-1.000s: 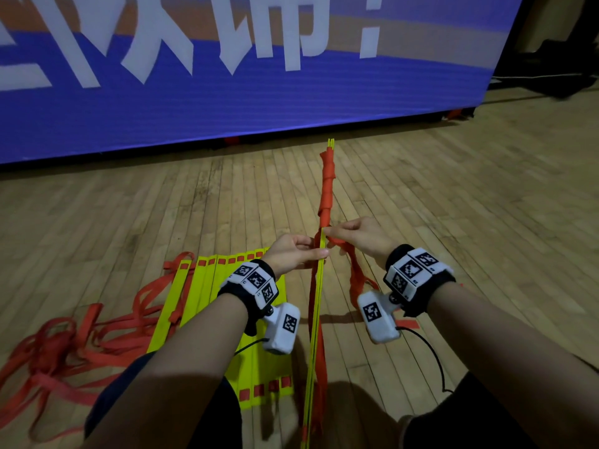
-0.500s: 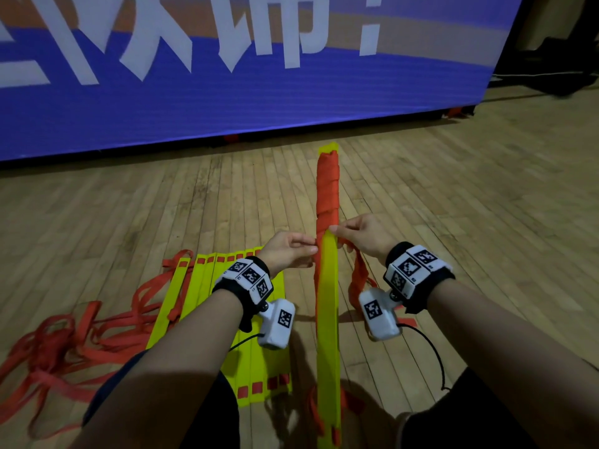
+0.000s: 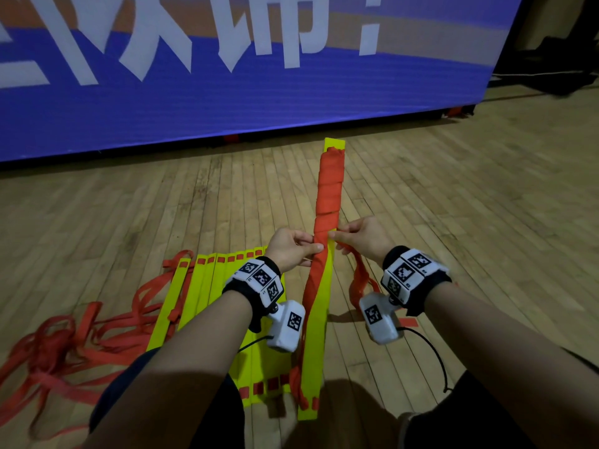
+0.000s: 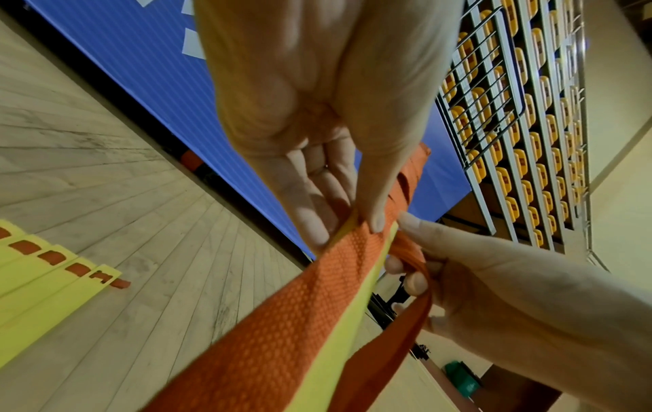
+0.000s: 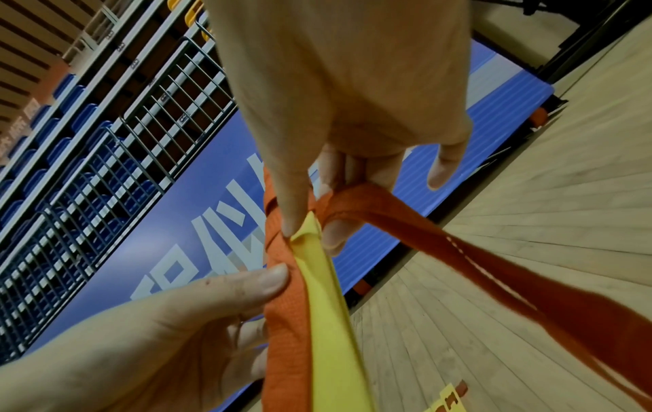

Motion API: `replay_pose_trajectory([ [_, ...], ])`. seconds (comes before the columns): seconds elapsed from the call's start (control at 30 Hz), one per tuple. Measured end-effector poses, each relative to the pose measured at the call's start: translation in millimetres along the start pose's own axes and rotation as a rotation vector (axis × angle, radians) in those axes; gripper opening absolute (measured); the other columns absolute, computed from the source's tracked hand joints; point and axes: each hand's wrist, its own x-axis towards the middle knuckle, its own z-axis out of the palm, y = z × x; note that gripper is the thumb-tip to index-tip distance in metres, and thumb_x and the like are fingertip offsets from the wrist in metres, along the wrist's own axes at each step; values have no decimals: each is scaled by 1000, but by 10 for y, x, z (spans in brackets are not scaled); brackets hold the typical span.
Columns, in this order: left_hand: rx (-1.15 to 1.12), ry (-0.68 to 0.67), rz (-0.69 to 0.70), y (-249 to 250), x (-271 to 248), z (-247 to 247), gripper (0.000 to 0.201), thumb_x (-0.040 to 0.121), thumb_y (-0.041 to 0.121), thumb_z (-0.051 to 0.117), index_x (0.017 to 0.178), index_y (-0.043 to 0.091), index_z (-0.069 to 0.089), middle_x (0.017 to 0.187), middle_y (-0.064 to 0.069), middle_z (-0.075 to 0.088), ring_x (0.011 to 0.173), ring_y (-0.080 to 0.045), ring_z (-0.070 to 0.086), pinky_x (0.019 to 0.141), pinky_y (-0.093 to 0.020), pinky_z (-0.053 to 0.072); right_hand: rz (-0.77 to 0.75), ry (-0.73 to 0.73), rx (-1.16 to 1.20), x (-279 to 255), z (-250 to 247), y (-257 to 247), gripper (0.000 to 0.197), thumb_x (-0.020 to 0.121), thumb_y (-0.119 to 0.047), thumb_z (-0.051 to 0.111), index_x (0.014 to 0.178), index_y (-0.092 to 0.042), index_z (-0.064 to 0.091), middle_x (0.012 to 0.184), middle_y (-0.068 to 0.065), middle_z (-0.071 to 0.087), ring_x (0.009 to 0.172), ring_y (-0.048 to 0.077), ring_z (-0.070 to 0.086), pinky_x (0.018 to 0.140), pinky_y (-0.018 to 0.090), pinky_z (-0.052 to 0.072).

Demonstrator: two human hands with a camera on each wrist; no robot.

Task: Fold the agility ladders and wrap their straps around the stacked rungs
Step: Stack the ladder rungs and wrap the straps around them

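Observation:
I hold a bundle of stacked yellow rungs (image 3: 319,319) pointing away from me above the floor. Its far half is wound in orange strap (image 3: 329,189). My left hand (image 3: 311,246) pinches the bundle's middle, thumb on the strap (image 4: 282,320) and fingers underneath. From the other side my right hand (image 3: 334,236) pinches the yellow edge (image 5: 317,251), and its curled fingers grip the loose strap (image 5: 405,223). That strap hangs down past my right wrist (image 3: 358,277). In the wrist views my left hand (image 4: 347,227) and right hand (image 5: 312,231) almost touch.
A second yellow ladder (image 3: 207,303) lies fanned on the wooden floor (image 3: 453,222) under my left forearm, with a tangle of loose orange straps (image 3: 64,335) to its left. A blue banner wall (image 3: 227,102) closes the far side. My knees are at the bottom edge.
The bundle has turned from edge-on to flat face up. The strap now runs down its near half. Both hands stayed at its middle.

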Motion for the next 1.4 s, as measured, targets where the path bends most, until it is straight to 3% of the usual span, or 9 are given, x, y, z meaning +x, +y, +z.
replay_pose_trajectory([
  [0.13, -21, 35, 11, 29, -17, 21, 7, 83, 3, 71, 80, 4, 64, 56, 5, 60, 48, 1, 62, 47, -16, 51, 31, -18, -17, -5, 39, -48, 29, 84, -25, 70, 86, 4, 71, 70, 8, 68, 57, 14, 60, 73, 35, 53],
  [0.3, -38, 52, 22, 34, -30, 44, 14, 82, 1, 71, 73, 6, 61, 48, 8, 54, 45, 2, 59, 46, -16, 52, 53, -31, -1, -33, 45, -125, 39, 84, -36, 69, 91, 2, 70, 70, 5, 65, 54, 11, 57, 62, 23, 47],
  [0.53, -13, 44, 88, -8, -13, 139, 11, 80, 1, 73, 84, 7, 64, 65, -1, 50, 60, -5, 57, 51, -17, 53, 58, 62, -258, -15, 87, -65, 58, 66, -65, 69, 71, -7, 67, 55, 1, 55, 53, 15, 51, 68, 37, 39],
  [0.77, -171, -262, -53, -67, 7, 23, 24, 86, 2, 66, 107, 9, 61, 84, 4, 66, 75, -3, 65, 72, -21, 56, 19, -13, -184, 0, 23, -32, 74, 48, -78, 59, 74, -10, 71, 65, 3, 69, 65, 16, 64, 87, 51, 49],
  [0.93, -83, -456, -118, -110, 5, -1, 23, 89, 6, 63, 112, 3, 63, 110, -13, 68, 97, -17, 67, 93, -31, 52, -52, -114, -111, -37, -35, -90, 45, 78, -48, 70, 86, -4, 72, 63, 1, 63, 53, 4, 54, 70, 31, 48],
  [1.1, -126, -545, -136, -103, -15, -78, 27, 89, 2, 61, 116, 5, 60, 109, -8, 68, 102, -17, 66, 95, -31, 52, -84, -179, -12, -42, -63, -62, 29, 86, -37, 67, 85, -8, 71, 59, -11, 62, 51, 0, 53, 64, 17, 43],
  [1.23, -118, -420, -92, -93, -27, -65, 26, 86, 6, 66, 111, 15, 62, 105, -3, 69, 102, -16, 64, 99, -36, 48, -85, -166, 49, -26, -87, -70, 33, 87, -39, 64, 92, -8, 71, 67, -9, 64, 59, 6, 54, 72, 23, 46],
  [1.33, -117, -354, -63, -86, -31, -59, 24, 85, 6, 69, 106, 15, 64, 100, -2, 70, 96, -15, 65, 93, -34, 51, -91, -114, 21, -16, -80, -86, 27, 87, -38, 65, 91, -12, 71, 62, -12, 63, 49, -1, 52, 57, 9, 42],
  [1.4, -105, -321, -53, -83, -41, -45, 23, 83, 7, 71, 103, 16, 65, 99, -4, 70, 93, -15, 67, 89, -31, 54, -102, -97, -17, -13, -56, -74, 24, 87, -38, 65, 85, -15, 70, 64, -10, 63, 47, -1, 52, 53, 10, 41],
])
